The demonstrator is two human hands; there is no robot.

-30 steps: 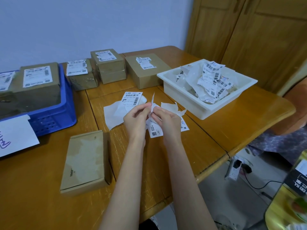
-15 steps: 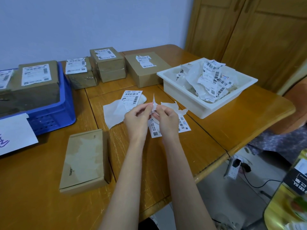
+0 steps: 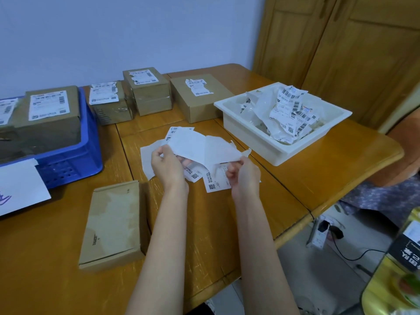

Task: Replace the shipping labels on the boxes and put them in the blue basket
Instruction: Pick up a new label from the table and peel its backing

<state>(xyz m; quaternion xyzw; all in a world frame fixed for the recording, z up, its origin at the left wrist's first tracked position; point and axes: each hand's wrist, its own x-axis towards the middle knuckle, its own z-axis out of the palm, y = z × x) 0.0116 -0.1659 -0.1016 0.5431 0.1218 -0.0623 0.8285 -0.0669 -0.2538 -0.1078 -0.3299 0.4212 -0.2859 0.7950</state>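
Over the middle of the counter [image 3: 329,160], both hands are up with a white sheet [image 3: 200,145] stretched between them. The left hand [image 3: 167,165] pinches its left end, the right hand [image 3: 243,172] pinches the right end, fingers curled round the paper on both sides. It looks like a label being parted from its backing, though I cannot tell which layer is which from here. More labels [image 3: 213,181] lie flat on the counter just under the hands.

A bare box [image 3: 113,223], no label on it, lies near the front edge, left of the arms; I take it to be the one waiting for this label. Toward the back edge stand three boxes [image 3: 197,98] with torn old labels. The blue basket [image 3: 75,151] sits at the left edge with labelled boxes already in it. A white tray [image 3: 281,144] toward the right edge holds the peeled scraps.

To do this well, I would peel slowly and evenly, keeping the sheet taut so the sticky side does not fold onto itself. Hold only the margins, then lay one edge square on the bare box and smooth across. Backing paper belongs in the tray.
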